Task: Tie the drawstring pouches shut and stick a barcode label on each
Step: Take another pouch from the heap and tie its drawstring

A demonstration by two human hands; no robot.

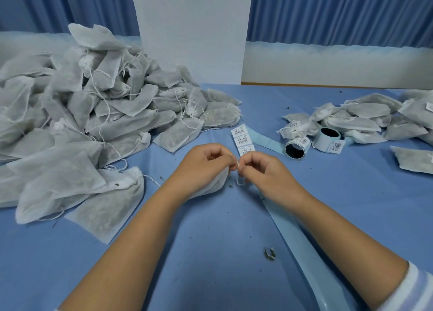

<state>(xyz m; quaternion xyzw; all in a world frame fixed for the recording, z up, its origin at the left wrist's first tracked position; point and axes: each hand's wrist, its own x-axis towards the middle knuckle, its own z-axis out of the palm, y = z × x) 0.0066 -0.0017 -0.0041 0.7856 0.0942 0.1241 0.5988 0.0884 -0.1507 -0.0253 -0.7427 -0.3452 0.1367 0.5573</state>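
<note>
A white drawstring pouch [214, 184] lies under my left hand [203, 163] near the middle of the blue table. My left hand grips its gathered neck, fingers curled. My right hand [260, 168] pinches the thin white drawstring [238, 170] right beside the left fingertips. A short loop of string hangs below the two hands. A strip of barcode labels [242, 138] lies just beyond my hands. Two label rolls [296, 146] [329, 139] stand to the right of it.
A big heap of white pouches [93, 114] fills the left side. A smaller pile of labelled pouches [365, 121] lies at the right. An empty pale-blue backing strip [297, 238] runs toward the near edge. Dried leaf bits [269, 254] dot the blue cloth [210, 252].
</note>
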